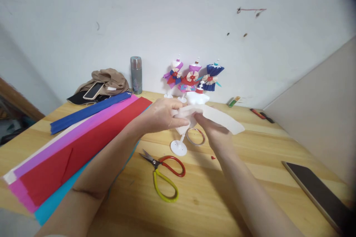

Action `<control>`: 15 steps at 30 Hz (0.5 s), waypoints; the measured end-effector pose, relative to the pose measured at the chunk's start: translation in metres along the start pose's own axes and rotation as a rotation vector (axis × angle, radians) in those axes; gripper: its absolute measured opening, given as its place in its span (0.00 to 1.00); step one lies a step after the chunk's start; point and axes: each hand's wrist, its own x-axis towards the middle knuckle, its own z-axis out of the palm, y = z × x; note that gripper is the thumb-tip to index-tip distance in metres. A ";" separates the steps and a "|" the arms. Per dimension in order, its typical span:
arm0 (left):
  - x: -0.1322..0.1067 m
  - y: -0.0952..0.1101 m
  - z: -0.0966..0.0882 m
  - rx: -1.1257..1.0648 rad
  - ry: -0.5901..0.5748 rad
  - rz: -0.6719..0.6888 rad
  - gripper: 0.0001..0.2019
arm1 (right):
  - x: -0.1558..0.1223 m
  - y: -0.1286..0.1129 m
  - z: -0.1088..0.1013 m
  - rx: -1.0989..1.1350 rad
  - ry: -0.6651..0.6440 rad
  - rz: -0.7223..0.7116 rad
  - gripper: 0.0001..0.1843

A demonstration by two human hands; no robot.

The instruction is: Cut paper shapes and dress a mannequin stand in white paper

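A small white dress-form mannequin (198,98) stands on a round base in front of me, a red band at its neck. Around its body lies a strip of white paper (226,119), whose loose end sticks out to the right. My left hand (164,115) is closed on the strip at the mannequin's left side, thumb in front. At the right side, my right hand (216,133) pinches the same strip from below; its other fingers are partly hidden. Nearer me lie scissors (156,164) with one red and one yellow handle. A roll of tape (195,136) rests just behind them.
Three dressed mini mannequins (192,76) stand by the wall, beside a thermos (136,76). Coloured crepe paper sheets (83,148) cover the left of the table. A phone (94,90) lies near brown cloth (111,79). A dark tablet-like device (317,189) is at right, a glue stick (234,101) behind.
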 end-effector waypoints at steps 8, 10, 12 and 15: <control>-0.002 0.001 -0.003 -0.059 -0.039 -0.041 0.08 | 0.000 -0.008 -0.003 -0.071 -0.016 -0.009 0.17; -0.002 0.001 -0.004 -0.066 -0.050 -0.037 0.07 | 0.001 -0.008 -0.004 -0.086 -0.010 -0.007 0.17; -0.001 0.001 -0.004 -0.076 -0.056 -0.025 0.07 | 0.002 -0.008 -0.005 -0.103 -0.004 0.000 0.18; -0.001 0.001 -0.002 -0.066 -0.044 -0.014 0.06 | 0.004 -0.007 -0.009 -0.091 -0.021 0.000 0.18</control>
